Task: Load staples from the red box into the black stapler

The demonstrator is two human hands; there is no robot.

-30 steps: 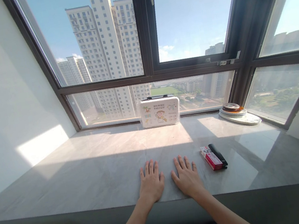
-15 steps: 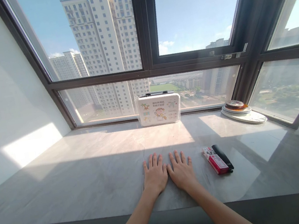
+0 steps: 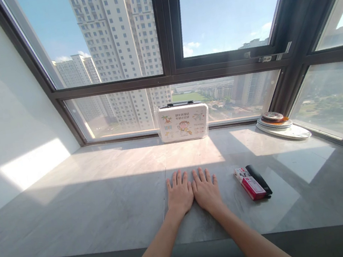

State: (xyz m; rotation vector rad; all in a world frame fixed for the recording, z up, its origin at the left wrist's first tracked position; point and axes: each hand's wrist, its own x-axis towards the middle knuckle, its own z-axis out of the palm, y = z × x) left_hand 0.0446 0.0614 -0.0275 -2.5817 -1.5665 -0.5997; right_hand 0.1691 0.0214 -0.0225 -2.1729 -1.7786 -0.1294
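A: Largest parts?
B: The window (image 3: 170,78), cut off above; the sill (image 3: 75,217), roomy at left, front edge crossed by the forearms (image 3: 160,249).
A: And smaller?
B: A case (image 3: 184,124) at the window, marked TRAVEL. Left hand (image 3: 179,196) and right hand (image 3: 207,190), flat on the sill, unclenched, thumbs meeting. To their right, a red-and-white box (image 3: 252,186) beside a black object (image 3: 260,179); from here I cannot read its print.

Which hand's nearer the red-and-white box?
Right. The right hand lies flat to the left of the box; the left hand is farther left, beyond the right hand.
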